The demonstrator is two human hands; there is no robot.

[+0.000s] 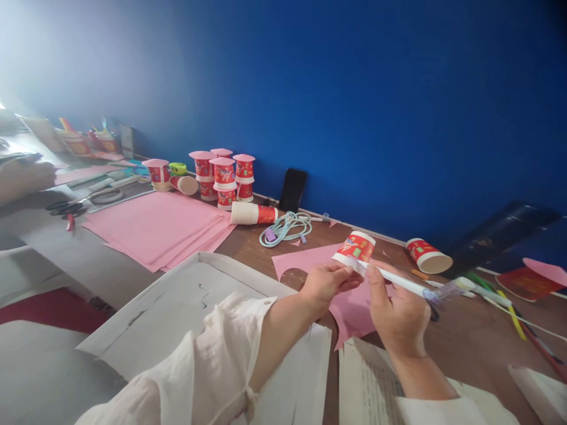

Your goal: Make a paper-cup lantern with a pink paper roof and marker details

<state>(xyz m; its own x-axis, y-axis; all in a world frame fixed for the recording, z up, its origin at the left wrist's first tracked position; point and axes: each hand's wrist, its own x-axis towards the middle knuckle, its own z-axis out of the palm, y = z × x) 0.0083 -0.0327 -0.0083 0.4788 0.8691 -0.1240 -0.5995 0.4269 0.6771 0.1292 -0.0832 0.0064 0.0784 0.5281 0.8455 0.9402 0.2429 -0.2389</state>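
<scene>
My left hand [325, 287] is closed on the pale rim of a red printed paper cup [359, 247], which is upside down and slightly tilted. In my right hand [396, 310] is a slim white pen [401, 278], its tip at the cup's side near the rim. The pen's far end is blurred by motion. Beneath both hands lies cut pink paper [352, 313] with curved edges. An open book [370, 378] lies below my right wrist, and white paper [283, 360] is under my left forearm.
Stacked red cups with pink tops [224, 174] stand by the blue wall, near a nested cup stack [250, 213], a coiled cable [290, 227] and a phone [293, 189]. Pink sheets [159, 224] and scissors [71, 208] lie left. Another person's hand [29, 177] is far left. A cup [427, 255] lies right.
</scene>
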